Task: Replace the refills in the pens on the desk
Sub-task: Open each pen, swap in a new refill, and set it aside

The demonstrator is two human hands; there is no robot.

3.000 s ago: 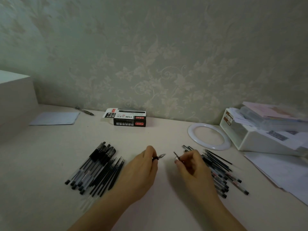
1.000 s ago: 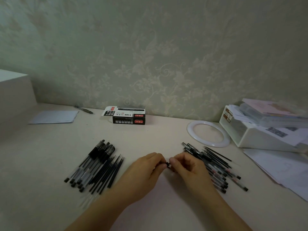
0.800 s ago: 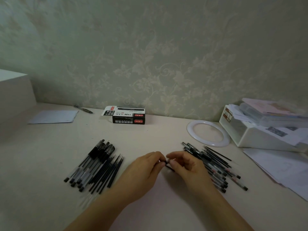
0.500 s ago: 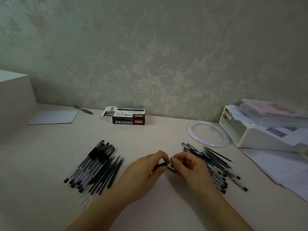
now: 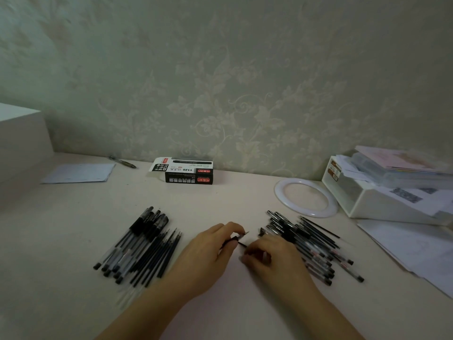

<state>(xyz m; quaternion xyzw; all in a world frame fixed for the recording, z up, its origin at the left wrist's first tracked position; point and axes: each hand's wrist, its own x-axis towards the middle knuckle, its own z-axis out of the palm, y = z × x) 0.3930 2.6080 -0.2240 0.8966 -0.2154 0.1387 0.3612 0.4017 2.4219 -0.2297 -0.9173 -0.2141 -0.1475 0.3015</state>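
Fingers of left hand (image 5: 210, 249) pinch a pen tip (image 5: 241, 235); right hand (image 5: 272, 253) curls round its thin refill (image 5: 242, 244).

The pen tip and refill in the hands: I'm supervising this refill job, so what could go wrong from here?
1. The left hand pinches a small pen tip; it could slip and roll off.
2. The thin refill between the hands might bend if the right hand pushes it askew.
3. The right hand sits against the right pen pile and may scatter it.
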